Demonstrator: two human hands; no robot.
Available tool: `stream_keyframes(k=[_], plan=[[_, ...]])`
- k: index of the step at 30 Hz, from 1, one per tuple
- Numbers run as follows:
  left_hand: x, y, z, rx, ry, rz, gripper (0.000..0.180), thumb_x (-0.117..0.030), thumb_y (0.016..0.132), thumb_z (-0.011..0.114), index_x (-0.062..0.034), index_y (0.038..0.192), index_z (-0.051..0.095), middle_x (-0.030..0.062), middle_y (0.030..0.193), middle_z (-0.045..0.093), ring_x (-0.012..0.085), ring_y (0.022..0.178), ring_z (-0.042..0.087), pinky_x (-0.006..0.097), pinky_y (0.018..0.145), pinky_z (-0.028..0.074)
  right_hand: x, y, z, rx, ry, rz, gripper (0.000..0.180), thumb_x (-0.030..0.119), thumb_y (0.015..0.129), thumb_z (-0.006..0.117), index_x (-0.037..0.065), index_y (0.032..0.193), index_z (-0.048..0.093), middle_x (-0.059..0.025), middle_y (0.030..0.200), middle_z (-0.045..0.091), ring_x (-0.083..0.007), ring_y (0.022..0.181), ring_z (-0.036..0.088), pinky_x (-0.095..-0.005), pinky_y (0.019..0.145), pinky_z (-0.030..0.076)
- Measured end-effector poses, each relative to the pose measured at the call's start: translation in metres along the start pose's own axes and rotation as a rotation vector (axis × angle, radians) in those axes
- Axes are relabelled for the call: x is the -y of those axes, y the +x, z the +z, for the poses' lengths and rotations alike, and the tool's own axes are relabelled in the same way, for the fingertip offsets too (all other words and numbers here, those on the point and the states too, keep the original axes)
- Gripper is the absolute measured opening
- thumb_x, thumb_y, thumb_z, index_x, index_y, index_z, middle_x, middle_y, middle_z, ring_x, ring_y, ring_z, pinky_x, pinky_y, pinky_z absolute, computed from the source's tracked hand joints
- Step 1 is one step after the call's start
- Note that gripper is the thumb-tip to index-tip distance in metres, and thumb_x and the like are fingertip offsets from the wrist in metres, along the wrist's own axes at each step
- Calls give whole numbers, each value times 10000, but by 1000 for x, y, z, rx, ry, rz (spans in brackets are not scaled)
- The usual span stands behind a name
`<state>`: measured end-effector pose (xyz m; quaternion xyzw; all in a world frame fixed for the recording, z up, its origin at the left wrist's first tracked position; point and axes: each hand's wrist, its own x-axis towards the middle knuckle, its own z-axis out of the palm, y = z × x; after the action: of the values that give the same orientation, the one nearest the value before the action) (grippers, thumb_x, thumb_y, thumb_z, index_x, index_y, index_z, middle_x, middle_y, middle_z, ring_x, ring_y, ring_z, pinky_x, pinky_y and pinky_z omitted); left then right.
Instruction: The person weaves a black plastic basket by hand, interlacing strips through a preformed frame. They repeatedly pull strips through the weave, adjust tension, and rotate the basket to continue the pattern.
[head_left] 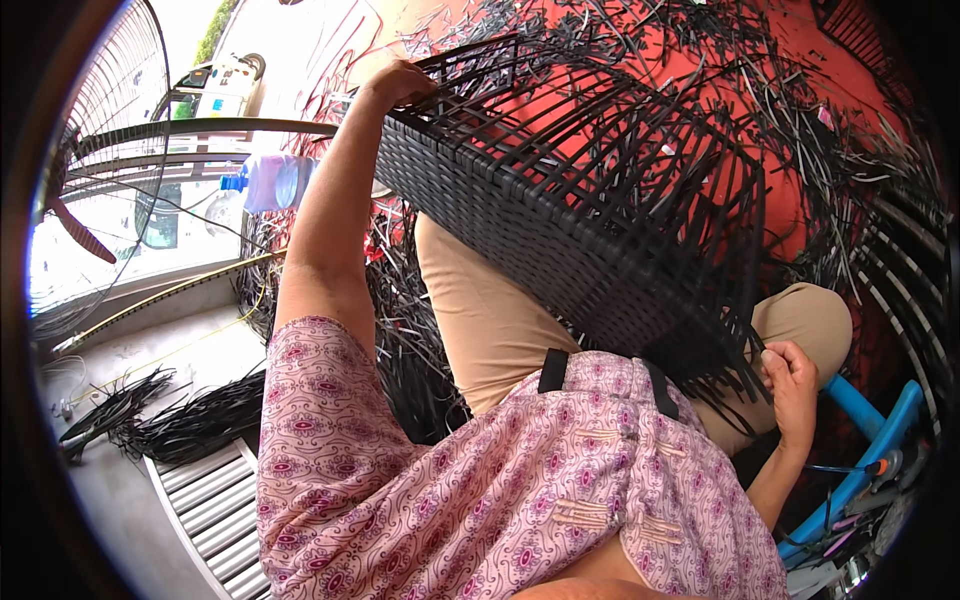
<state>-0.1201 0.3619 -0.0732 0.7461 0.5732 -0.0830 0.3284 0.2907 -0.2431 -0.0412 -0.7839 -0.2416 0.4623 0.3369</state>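
A half-woven black basket [520,200] of flat plastic strips lies tilted across my lap. Its solid wall is tightly woven, and long loose strips [690,150] fan out from the upper edge. My left hand [402,82], arm stretched out, is closed over the basket's far left corner; its fingertips are partly hidden. Beside the basket's right end, above my knee, my right hand [793,385] is closed in a pinch. Black strip ends reach its fingertips, and a strip appears to be caught between them.
Loose black strips [600,25] litter the red floor [790,190]. At left stand a wire fan [110,170] and a blue water jug [275,183]. Bundled strips [205,415] lie near a slatted grey panel [210,510]. A blue frame [870,460] with tools stands at right.
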Motion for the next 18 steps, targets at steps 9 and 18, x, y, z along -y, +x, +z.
stream_keyframes(k=[9,18], plan=[[46,37,-12,-167,415,155,194,-213,712,705,-19,722,702,116,681,680,245,638,650,377,647,544,10,0,-1,0,-5,57,199,187,972,625,-6,966,673,14,744,586,-58,682,526,-223,611,438],[4,39,9,-161,678,-264,542,-371,665,819,-60,1099,719,164,1046,737,280,966,714,357,856,563,5,4,5,-9,-12,35,178,215,972,623,43,945,663,42,722,550,-28,620,465,-186,551,363]])
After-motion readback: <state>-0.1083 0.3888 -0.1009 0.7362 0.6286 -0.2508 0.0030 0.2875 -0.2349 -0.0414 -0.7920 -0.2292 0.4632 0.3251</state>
